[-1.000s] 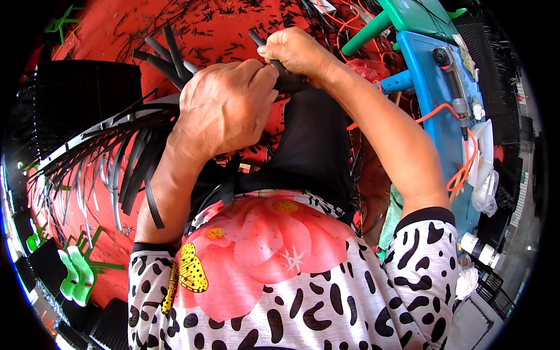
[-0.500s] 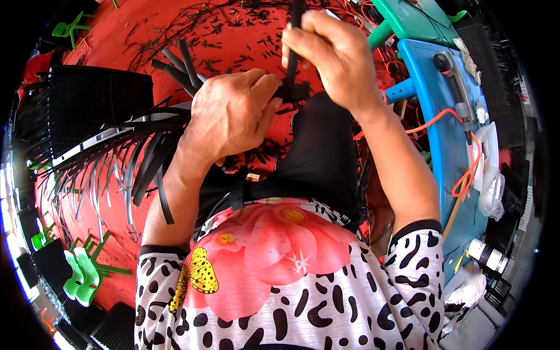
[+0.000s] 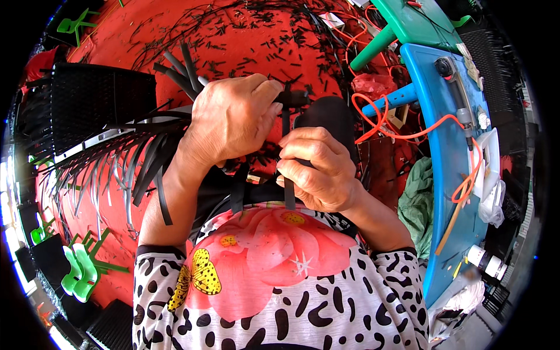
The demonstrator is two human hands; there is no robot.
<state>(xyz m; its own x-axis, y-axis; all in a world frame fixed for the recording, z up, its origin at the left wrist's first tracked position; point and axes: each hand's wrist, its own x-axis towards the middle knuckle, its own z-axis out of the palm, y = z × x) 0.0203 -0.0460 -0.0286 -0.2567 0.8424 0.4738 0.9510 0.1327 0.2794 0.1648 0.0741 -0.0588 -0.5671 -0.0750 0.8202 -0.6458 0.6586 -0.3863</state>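
My left hand (image 3: pixel 233 119) is closed around a bar whose black-wrapped end (image 3: pixel 294 98) sticks out past its fingers over my thigh. Between the thumb and fingers of my right hand (image 3: pixel 319 169) is a flat black strip (image 3: pixel 290 197). From the bar this strip runs down toward my lap, and its tail hangs below the thumb. More black strips (image 3: pixel 146 169) dangle from the bar left of my left wrist, and several short ends (image 3: pixel 185 70) stand up behind that hand. A black woven panel (image 3: pixel 105 102) joins the frame at the left. My left palm hides part of the bar.
Black scraps (image 3: pixel 221 44) litter the red floor (image 3: pixel 146 35). At right stands a blue table (image 3: pixel 449 157) with a tool (image 3: pixel 458 93) and orange hose (image 3: pixel 420 137) on it. A green table (image 3: pixel 420 23) adjoins it. Green cloth (image 3: pixel 417 201) lies beside my right arm. Green chairs (image 3: pixel 84 271) stand left.
My right hand has come down toward my lap, drawing the strip from above the bar to below it. The left hand has stayed almost in place on the bar.
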